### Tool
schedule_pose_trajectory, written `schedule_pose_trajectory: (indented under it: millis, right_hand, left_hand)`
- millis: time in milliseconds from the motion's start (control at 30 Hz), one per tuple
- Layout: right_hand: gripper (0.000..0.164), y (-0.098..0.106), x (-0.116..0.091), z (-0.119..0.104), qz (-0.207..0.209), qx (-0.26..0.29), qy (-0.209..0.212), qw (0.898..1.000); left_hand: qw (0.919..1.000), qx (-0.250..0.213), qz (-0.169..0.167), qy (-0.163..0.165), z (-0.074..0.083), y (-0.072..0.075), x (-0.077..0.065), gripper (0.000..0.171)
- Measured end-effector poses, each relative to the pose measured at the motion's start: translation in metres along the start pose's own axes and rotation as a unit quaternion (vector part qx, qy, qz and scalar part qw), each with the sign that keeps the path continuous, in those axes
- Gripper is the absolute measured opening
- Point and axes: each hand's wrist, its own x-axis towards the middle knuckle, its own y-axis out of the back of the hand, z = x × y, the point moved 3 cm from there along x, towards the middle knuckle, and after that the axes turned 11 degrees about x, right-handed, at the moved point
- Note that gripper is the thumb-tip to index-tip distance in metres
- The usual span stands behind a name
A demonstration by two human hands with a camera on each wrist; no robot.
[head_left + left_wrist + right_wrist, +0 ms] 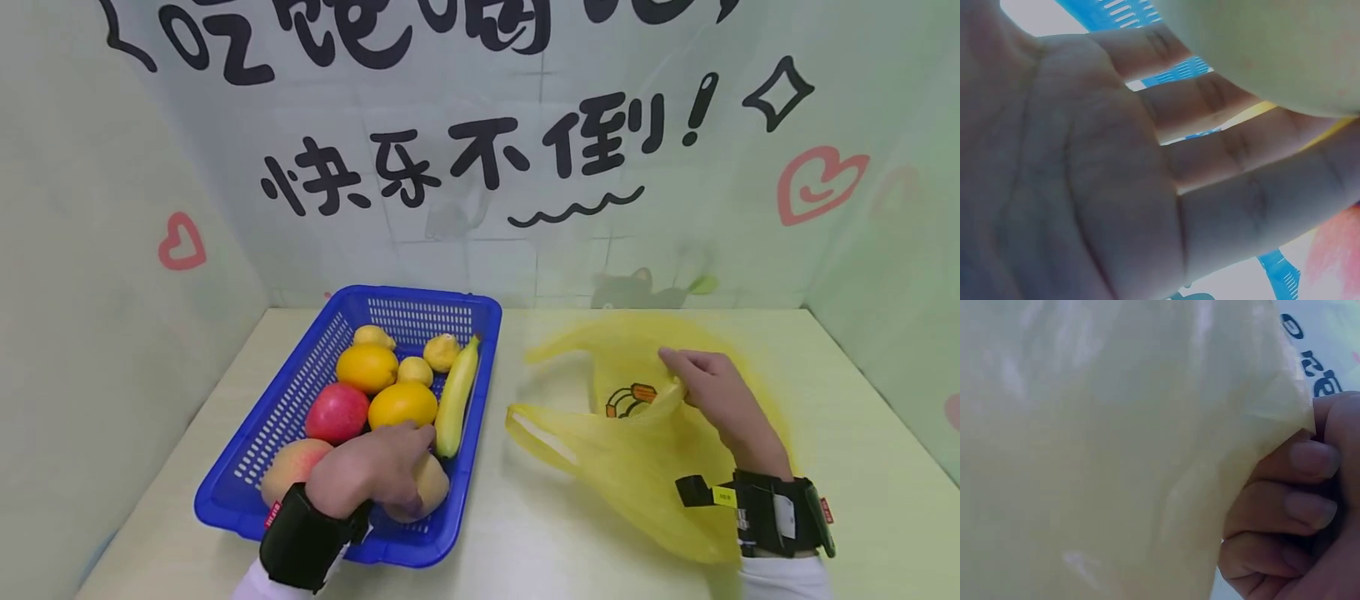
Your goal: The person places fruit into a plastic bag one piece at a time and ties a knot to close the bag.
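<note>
My left hand [371, 468] reaches into a blue plastic basket [480, 367] and grips a pale peach [432, 490] in its near right corner. In the left wrist view, the fingers [1235, 150] curve along the underside of that peach [1285, 50]. My right hand [716, 400] pinches the edge of a thin yellow plastic bag [637, 467] between thumb and fingers. Its mouth gapes toward the basket, with one handle loop stretching left. The bag's film [1116, 456] fills most of the right wrist view, beside curled fingers [1272, 512].
Around my left hand lie another peach [292, 471], a red fruit [337, 412], two orange-yellow fruits [405, 404], several small yellow fruits [442, 352] and a banana [456, 400]. The basket stands left on a pale table [495, 533]. A printed curtain [465, 267] closes off the back.
</note>
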Motion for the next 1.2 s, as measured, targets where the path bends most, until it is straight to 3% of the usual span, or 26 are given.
schedule_pose_trajectory:
  millis: [200,533,867,1200]
  right_hand:
    - [0.044,0.002,-0.005,-0.008,-0.006,0.045,0.022,0.999]
    - [0.05,-0.001,-0.003,-0.008,-0.039,0.035,0.018,0.998]
    - [0.055,0.001,-0.002,-0.006,-0.056,0.019,0.029,0.998]
    - [0.052,0.001,-0.002,-0.005,-0.067,0.024,0.032,0.997]
  left_hand:
    - [0.9994,-0.009,0.027,-0.021,-0.001,0.002,-0.004,0.067]
    - [0.9948,-0.032,0.087,-0.044,-0.012,0.012,-0.014,0.069]
    - [0.9814,-0.022,0.171,-0.085,-0.009,0.033,-0.025,0.069]
    - [0.9687,-0.011,0.218,-0.118,-0.001,0.05,-0.026,0.071]
